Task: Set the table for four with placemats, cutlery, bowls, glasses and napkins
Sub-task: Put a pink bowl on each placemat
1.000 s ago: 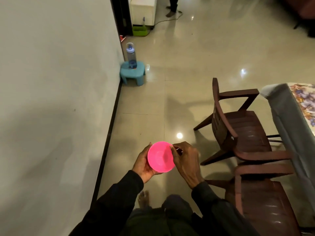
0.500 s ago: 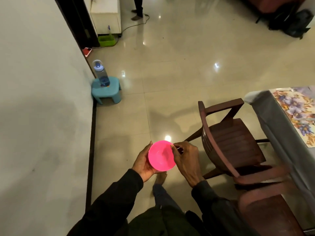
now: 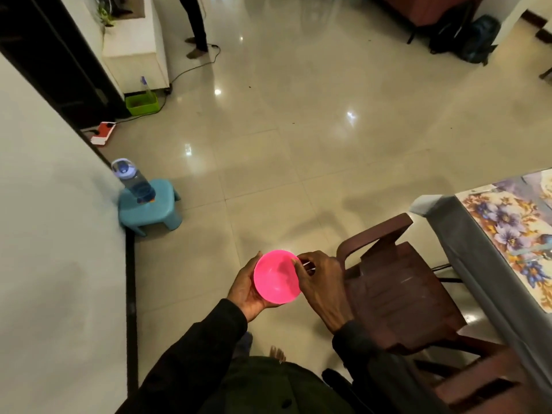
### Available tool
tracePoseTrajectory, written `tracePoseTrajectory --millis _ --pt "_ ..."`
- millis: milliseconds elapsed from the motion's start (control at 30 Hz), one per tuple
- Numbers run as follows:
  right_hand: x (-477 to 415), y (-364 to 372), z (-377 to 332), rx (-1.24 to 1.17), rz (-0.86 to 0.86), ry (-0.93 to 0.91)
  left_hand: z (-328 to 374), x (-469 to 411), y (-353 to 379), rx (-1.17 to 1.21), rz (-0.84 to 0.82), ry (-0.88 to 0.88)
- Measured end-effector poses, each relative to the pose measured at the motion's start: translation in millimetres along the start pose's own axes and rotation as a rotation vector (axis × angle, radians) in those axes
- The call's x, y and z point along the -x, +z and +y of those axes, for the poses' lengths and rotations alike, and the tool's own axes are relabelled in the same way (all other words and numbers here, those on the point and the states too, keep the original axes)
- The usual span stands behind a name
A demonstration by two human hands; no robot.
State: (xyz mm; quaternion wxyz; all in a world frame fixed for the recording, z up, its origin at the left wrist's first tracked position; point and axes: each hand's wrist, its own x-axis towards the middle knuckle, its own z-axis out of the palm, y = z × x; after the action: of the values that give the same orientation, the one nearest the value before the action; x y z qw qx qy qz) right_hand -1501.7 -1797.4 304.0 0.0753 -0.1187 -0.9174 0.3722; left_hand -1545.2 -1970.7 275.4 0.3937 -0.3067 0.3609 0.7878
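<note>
A bright pink bowl (image 3: 276,277) is carried in front of me above the tiled floor. My left hand (image 3: 246,289) cups it from the left and underneath. My right hand (image 3: 321,282) pinches its right rim with curled fingers; a thin pale piece shows between those fingers, too small to name. The table (image 3: 457,231), draped in grey cloth, stands at the right edge, and a floral placemat (image 3: 513,231) lies on its near end.
Two dark brown chairs (image 3: 397,288) stand between me and the table. A blue stool (image 3: 149,209) with a water bottle (image 3: 134,180) sits against the left wall. Farther off are a green tray (image 3: 142,103), a cable, bags and another person's legs (image 3: 195,25).
The view has swung right and forward, bringing more of the table and placemat into sight. Both hands keep the same hold on the pink bowl.
</note>
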Motion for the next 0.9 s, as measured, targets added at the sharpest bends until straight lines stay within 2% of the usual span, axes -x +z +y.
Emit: tracePoseTrajectory --millis 300,533,700,900 --pt "-144.7 15.5 14.5 0.004 0.157 0.161 118.0 -116.9 73.4 -0.102 -0.081 -0.143" --pt "-247.6 11.7 5.1 0.057 0.289 0.299 213.1 -191.8 135.1 -0.301 -0.165 -0.25" --pt "-298.8 -0.1 14.3 0.065 0.352 0.389 247.9 -232.7 183.0 -0.353 -0.194 -0.319" --pt "-348.6 -30.7 46.7 0.031 0.434 0.522 258.0 -290.6 252.6 -0.436 -0.233 -0.397"
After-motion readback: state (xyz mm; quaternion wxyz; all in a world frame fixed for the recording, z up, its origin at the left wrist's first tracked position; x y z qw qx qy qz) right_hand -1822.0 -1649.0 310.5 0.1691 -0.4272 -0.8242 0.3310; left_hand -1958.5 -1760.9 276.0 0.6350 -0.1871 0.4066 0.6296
